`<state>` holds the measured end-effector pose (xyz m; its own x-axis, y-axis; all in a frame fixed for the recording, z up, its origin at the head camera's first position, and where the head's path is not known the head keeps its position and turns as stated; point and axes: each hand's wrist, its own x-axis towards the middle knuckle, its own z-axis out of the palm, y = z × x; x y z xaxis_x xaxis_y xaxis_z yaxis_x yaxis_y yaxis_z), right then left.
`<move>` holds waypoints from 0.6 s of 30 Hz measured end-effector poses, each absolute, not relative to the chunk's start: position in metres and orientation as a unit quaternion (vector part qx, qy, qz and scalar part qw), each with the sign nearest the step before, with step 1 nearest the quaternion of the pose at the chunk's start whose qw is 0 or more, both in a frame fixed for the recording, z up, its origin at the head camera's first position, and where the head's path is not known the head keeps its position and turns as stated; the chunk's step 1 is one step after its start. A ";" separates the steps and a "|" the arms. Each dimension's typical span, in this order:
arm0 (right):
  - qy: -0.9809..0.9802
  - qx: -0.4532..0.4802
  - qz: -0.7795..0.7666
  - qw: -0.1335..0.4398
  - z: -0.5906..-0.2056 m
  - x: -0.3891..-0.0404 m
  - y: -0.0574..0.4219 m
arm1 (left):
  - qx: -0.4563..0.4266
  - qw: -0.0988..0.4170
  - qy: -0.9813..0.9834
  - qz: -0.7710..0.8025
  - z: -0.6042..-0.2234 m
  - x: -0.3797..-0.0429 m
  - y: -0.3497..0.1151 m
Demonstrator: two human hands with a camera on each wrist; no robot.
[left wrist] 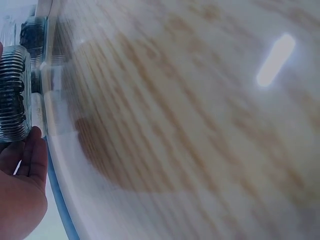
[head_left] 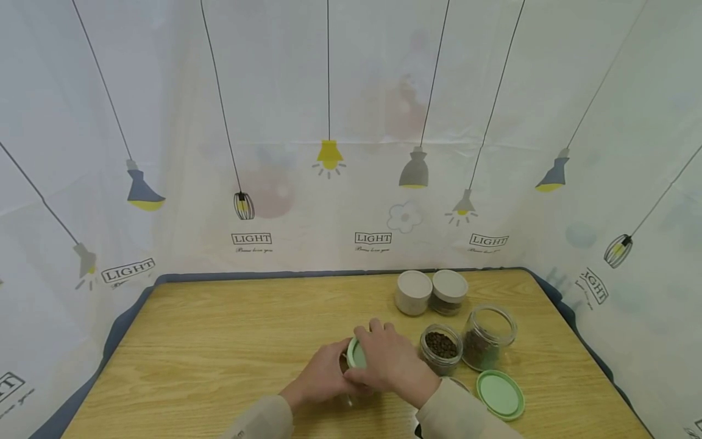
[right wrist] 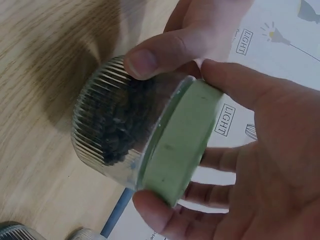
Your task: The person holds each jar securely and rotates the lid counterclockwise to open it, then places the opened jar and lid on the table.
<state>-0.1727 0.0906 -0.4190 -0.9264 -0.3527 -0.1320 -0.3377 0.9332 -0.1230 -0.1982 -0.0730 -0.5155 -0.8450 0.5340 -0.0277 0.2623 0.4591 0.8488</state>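
Observation:
A ribbed glass jar [right wrist: 112, 120] with dark, bean-like pieces inside is tilted on its side in the right wrist view. My left hand [head_left: 323, 375] grips the jar's body, its thumb lying along the glass. On the jar's mouth sits a light green lid [right wrist: 182, 140], which my right hand [head_left: 392, 360] grips round the rim with curled fingers and thumb. In the head view the hands hide most of the jar, leaving part of the lid visible. The left wrist view catches only the jar's ribbed side at its left edge, above my left fingers [left wrist: 37, 160].
Right of my hands stands an uncovered jar of dark beans [head_left: 440, 346], beside a larger uncovered glass jar [head_left: 488, 350]. A second green lid [head_left: 500, 394] lies on the wooden table [head_left: 230, 341]. Two white-lidded containers, one pale [head_left: 414, 294] and one clear-sided [head_left: 450, 291], stand behind.

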 end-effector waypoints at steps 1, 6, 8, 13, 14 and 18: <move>0.978 -0.187 -0.051 0.078 -0.418 -0.173 0.091 | 0.237 0.144 0.843 0.460 -0.516 -0.198 -0.073; 0.963 -0.250 -0.061 0.087 -0.415 -0.176 0.097 | 0.240 0.141 0.843 0.459 -0.517 -0.198 -0.073; 0.956 -0.274 -0.063 0.088 -0.413 -0.177 0.099 | 0.243 0.139 0.843 0.459 -0.517 -0.198 -0.073; 0.943 -0.314 -0.061 0.089 -0.412 -0.178 0.101 | 0.239 0.140 0.845 0.458 -0.517 -0.197 -0.073; 0.943 -0.315 -0.062 0.091 -0.412 -0.178 0.101 | 0.238 0.140 0.846 0.456 -0.517 -0.197 -0.073; 0.950 -0.290 -0.065 0.091 -0.413 -0.178 0.100 | 0.250 0.131 0.847 0.451 -0.517 -0.198 -0.073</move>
